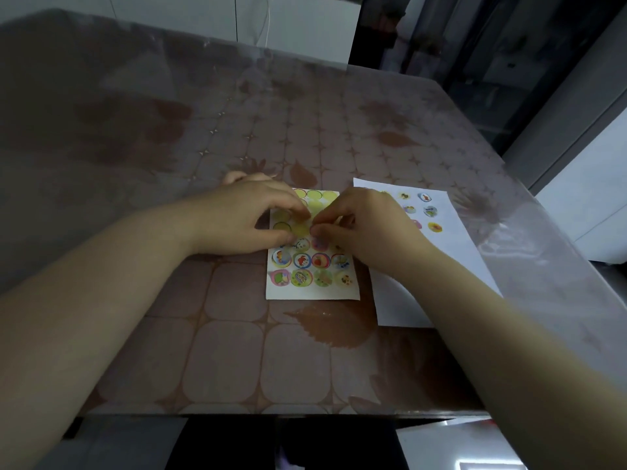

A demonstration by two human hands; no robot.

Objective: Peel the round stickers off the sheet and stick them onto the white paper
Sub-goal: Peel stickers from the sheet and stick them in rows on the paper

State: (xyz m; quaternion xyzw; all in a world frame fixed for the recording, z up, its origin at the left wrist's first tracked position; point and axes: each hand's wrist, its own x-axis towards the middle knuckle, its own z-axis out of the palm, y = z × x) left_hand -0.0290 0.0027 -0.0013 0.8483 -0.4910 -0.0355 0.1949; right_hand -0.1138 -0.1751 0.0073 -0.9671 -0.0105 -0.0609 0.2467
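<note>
The sticker sheet [312, 288] lies flat near the middle of the table. Its upper rows show empty yellow-green circles and its lower rows hold several colourful round stickers. My left hand [247, 215] rests on the sheet's upper left part, fingers curled down onto it. My right hand [353, 225] is over the sheet's right middle, thumb and forefinger pinching at a round sticker [319, 244]. The white paper [441, 266] lies to the right of the sheet with several stickers on its far end; my right forearm crosses it.
The table [237, 351] has a brown patterned cloth under clear plastic. Its near edge runs along the bottom of the view and its right edge slants past the white paper. A dark gap and pale furniture stand beyond the right edge.
</note>
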